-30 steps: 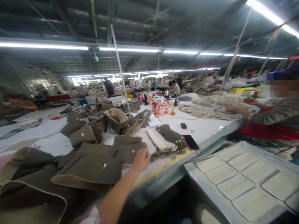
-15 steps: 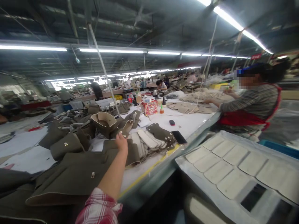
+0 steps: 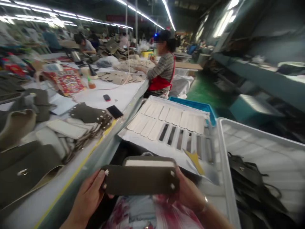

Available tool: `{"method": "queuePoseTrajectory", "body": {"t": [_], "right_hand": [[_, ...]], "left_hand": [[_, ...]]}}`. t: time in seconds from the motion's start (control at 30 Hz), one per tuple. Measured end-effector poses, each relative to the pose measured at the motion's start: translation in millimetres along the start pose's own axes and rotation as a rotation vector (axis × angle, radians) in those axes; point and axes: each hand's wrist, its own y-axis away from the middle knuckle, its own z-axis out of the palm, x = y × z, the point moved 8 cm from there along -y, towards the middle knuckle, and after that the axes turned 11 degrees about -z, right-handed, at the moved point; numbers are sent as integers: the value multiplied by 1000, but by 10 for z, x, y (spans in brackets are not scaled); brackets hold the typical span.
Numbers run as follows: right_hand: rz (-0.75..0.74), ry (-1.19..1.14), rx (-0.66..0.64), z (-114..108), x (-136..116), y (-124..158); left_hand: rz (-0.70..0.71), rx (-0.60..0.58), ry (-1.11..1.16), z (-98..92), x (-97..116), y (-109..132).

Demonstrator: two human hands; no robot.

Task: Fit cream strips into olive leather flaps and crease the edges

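Note:
Both my hands hold up a dark olive leather strip [image 3: 140,179] in front of my body, level from end to end. Small metal studs show at its two short ends. My left hand [image 3: 88,194] pinches the left end with the thumb on its face. Closed around the other end is my right hand [image 3: 187,190], its fingers partly hidden behind the piece. Behind the strip's upper edge a rounded olive panel [image 3: 150,157] with a cream band shows; whether the two are joined I cannot tell.
On the left table lie olive bag parts [image 3: 26,173], cream pieces [image 3: 68,128] and a phone [image 3: 114,112]. A rack of cream panels [image 3: 152,121] stands ahead, bearing a yellow-handled scraper [image 3: 196,162]. At right is a white bin [image 3: 222,152] with dark items. A co-worker [image 3: 164,63] sits beyond.
The view has swung right and down. My hand that was reaching into the parts on the table is back near my body, and both hands now grip the olive strip.

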Motion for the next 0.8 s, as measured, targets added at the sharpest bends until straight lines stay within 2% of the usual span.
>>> {"method": "queuePoseTrajectory", "body": {"t": [0.07,0.17,0.27,0.4,0.53,0.67,0.8], "right_hand": [[37,27,62,-181,74,97],[-70,173,184,-463,-41,145],[-123,418,274,-710,-182,88],[-223,868,361,-974,-376,-61],[-262,1075,334,-1080,-438,-175],[-217,1097,305,-1120,-426,-215],[-269,1084,302,-1078,-419,-206]], "left_hand": [[-106,-86,34,197,-254,-112],[-233,-175,7,356,-485,-261],[-197,-227,-244,463,-470,-350],[-121,-176,-566,553,-392,-470],[-133,-133,-632,604,-434,-595],[-158,-111,-608,612,-473,-668],[-189,-119,-513,626,-485,-704]]}}
